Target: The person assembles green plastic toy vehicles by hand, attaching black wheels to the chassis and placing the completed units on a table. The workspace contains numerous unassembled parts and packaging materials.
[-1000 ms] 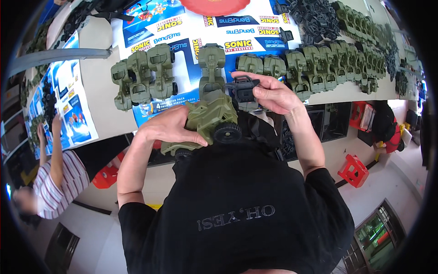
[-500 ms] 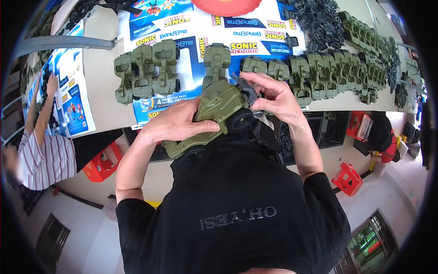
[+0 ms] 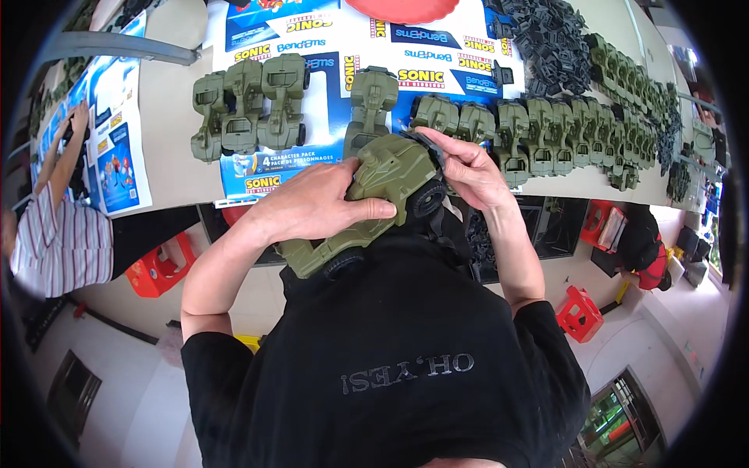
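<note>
An olive-green toy truck body (image 3: 381, 173) with black wheels is tilted in front of my chest, just off the table's near edge. My left hand (image 3: 316, 201) is closed around its middle, thumb across the near side. At the truck's right end, my right hand (image 3: 470, 168) pinches a dark grey plastic part (image 3: 427, 147) and presses it against that end. The fingers partly cover this part. Just beyond, another green truck body (image 3: 373, 97) lies on the printed sheet.
Three green truck bodies (image 3: 248, 117) lie at left; a long row (image 3: 538, 129) runs to the right. Dark grey parts (image 3: 550, 51) are heaped behind it, near a red dish (image 3: 402, 6). A person in a striped shirt (image 3: 66, 246) works at far left. Red stools (image 3: 580, 313) stand below.
The grey part in my right hand has moved from slightly apart to against the truck's right end. The truck has shifted a little to the right.
</note>
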The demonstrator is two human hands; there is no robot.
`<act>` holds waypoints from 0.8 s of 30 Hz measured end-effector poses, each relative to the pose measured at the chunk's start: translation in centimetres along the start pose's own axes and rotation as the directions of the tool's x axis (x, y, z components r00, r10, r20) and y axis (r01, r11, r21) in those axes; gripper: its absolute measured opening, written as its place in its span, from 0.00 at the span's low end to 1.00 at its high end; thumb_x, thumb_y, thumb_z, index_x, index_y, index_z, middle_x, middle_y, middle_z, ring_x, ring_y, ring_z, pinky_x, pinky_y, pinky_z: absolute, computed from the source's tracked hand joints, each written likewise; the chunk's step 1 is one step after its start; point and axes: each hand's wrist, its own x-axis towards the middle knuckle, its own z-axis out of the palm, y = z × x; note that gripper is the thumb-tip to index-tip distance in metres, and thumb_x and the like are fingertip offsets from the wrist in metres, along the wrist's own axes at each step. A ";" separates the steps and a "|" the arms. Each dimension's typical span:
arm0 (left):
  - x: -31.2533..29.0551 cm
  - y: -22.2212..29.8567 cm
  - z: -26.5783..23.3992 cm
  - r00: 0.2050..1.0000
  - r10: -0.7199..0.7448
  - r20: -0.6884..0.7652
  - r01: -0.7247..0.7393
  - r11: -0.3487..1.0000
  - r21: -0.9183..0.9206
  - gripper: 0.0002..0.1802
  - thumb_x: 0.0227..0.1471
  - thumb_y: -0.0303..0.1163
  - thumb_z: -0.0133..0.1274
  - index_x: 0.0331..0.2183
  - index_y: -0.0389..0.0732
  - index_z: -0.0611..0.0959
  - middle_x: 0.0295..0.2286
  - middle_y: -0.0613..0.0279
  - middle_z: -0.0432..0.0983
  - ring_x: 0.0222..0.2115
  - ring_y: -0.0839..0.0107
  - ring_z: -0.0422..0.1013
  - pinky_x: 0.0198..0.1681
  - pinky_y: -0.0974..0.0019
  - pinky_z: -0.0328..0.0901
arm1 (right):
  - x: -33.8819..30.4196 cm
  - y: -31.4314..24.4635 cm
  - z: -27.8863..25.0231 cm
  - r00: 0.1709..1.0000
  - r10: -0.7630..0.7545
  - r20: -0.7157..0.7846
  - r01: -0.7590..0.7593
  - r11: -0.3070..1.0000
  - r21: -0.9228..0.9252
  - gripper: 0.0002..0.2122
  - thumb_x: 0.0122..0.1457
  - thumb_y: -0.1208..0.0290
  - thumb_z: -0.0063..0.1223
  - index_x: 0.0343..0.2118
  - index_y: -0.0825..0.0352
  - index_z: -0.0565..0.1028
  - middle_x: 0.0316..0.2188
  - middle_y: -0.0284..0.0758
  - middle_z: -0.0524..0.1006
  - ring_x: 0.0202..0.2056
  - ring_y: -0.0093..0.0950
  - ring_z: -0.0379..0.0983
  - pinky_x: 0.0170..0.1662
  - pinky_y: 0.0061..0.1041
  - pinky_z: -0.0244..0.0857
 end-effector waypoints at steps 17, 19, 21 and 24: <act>-0.5 -0.3 1.2 0.966 0.169 -0.194 -0.128 0.970 0.209 0.41 0.36 0.58 0.60 0.42 0.32 0.75 0.29 0.47 0.75 0.33 0.52 0.72 0.37 0.55 0.66 | -0.8 -1.8 0.2 0.987 -0.158 -0.013 0.137 0.896 -0.423 0.12 0.56 0.69 0.55 0.41 0.69 0.77 0.40 0.36 0.77 0.39 0.21 0.71 0.43 0.22 0.65; -0.3 -0.6 1.9 0.937 0.242 -0.252 -0.172 0.947 0.271 0.41 0.34 0.56 0.63 0.42 0.32 0.74 0.30 0.47 0.74 0.33 0.51 0.72 0.36 0.54 0.66 | -0.7 -1.3 1.2 0.973 -0.114 -0.201 0.057 0.962 -0.269 0.11 0.58 0.65 0.53 0.36 0.69 0.79 0.34 0.34 0.79 0.33 0.18 0.71 0.40 0.20 0.64; -0.3 -0.4 2.7 0.932 0.267 -0.246 -0.188 0.935 0.301 0.43 0.32 0.55 0.64 0.43 0.31 0.74 0.31 0.47 0.73 0.34 0.51 0.72 0.37 0.54 0.66 | -0.2 -0.1 3.5 0.877 -0.281 -0.389 0.087 0.890 -0.447 0.19 0.63 0.60 0.44 0.22 0.69 0.77 0.21 0.26 0.74 0.26 0.13 0.64 0.31 0.13 0.56; -0.5 -0.1 3.1 0.913 0.315 -0.258 -0.201 0.900 0.386 0.46 0.29 0.54 0.65 0.44 0.29 0.72 0.32 0.47 0.72 0.34 0.50 0.71 0.39 0.55 0.65 | 0.3 -0.1 5.3 0.893 -0.283 -0.349 0.108 0.890 -0.444 0.20 0.65 0.56 0.36 0.25 0.68 0.71 0.17 0.24 0.62 0.23 0.17 0.59 0.30 0.15 0.55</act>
